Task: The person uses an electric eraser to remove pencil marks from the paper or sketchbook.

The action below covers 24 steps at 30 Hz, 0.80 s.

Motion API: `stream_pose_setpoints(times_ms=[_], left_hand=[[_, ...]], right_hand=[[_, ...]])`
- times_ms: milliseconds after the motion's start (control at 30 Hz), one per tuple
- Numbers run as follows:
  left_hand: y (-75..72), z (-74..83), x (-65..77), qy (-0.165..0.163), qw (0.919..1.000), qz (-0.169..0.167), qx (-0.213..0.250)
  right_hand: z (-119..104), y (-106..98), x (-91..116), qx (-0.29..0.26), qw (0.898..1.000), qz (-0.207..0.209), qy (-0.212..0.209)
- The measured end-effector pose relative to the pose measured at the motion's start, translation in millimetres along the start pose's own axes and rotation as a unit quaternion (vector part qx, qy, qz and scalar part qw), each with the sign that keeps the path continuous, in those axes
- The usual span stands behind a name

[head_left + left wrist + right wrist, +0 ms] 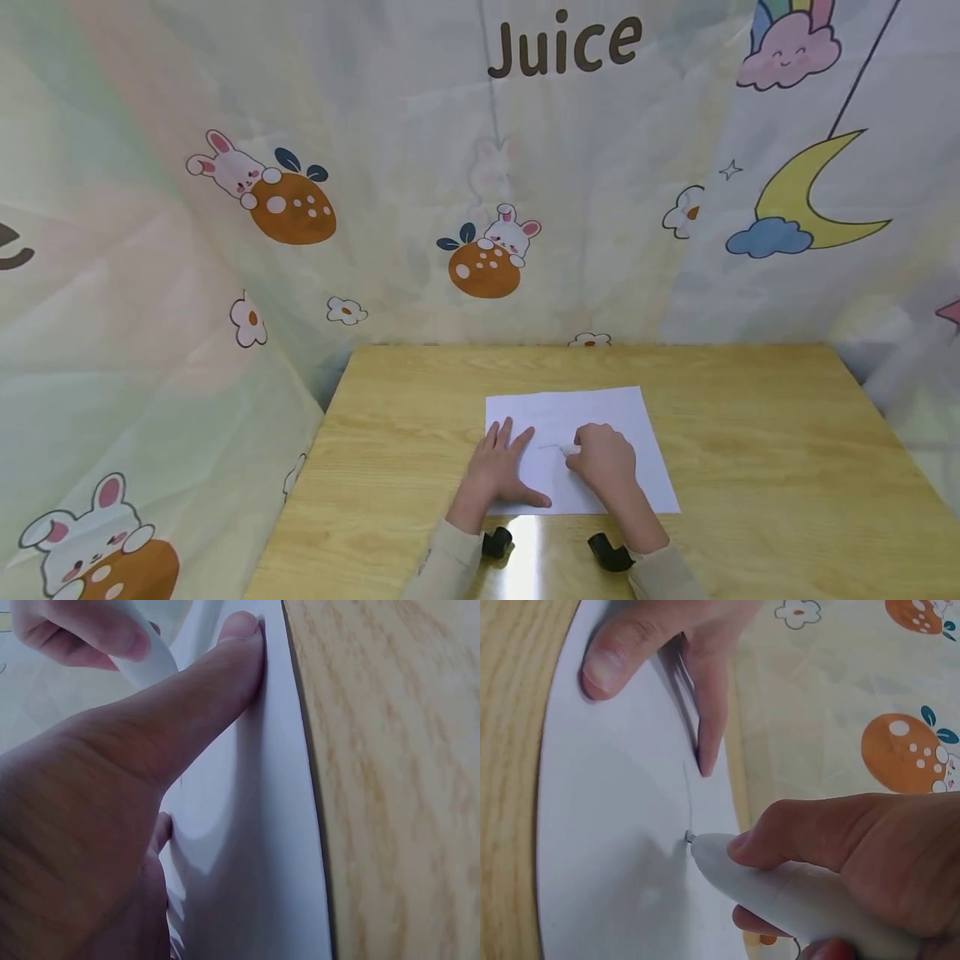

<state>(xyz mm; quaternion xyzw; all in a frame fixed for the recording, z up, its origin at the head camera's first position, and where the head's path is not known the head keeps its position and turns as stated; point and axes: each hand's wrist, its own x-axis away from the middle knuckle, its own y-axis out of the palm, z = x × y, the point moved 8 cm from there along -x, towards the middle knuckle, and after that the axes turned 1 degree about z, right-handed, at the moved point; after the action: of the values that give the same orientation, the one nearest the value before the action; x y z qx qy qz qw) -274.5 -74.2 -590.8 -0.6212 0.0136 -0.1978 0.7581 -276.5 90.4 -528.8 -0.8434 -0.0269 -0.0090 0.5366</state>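
Note:
A white sheet of paper lies on the wooden table. My left hand rests on its left part, fingers spread and thumb pressing near the front edge. In the right hand I grip a smooth white tool with a rounded body and a small metal tip, its exact kind unclear. The right wrist view shows the tip touching the paper. From there a thin line runs toward the left hand's fingers. Much of the tool is hidden by the right hand in the head view.
The wooden table extends on both sides of the paper. Behind it hangs a printed cloth with rabbits, flowers and a moon. Black wrist-worn pieces stick out near both sleeves, just in front of the paper.

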Motion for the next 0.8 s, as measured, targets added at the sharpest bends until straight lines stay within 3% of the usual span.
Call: stream_pose_setpoints(times_ms=[233,367,533,800], left_hand=[[-2.7,-0.1,0.0,0.004,0.9998,0.019,0.006],[0.5,-1.1,0.5,0.008,0.9999,0.006,-0.003],[-3.9,-3.1,1.5,0.004,0.9997,0.021,-0.011],[5.0,-1.4,1.2,0.004,0.9998,0.014,-0.011]], right_hand=[[-4.8,-0.5,-1.6,0.003,1.0,0.009,-0.012],[-4.1,2.5,-0.8,0.005,1.0,-0.005,0.0],[-9.3,2.8,-3.8,-0.001,1.0,0.003,-0.013],[-8.2,5.7,-0.4,0.011,1.0,0.003,-0.01]])
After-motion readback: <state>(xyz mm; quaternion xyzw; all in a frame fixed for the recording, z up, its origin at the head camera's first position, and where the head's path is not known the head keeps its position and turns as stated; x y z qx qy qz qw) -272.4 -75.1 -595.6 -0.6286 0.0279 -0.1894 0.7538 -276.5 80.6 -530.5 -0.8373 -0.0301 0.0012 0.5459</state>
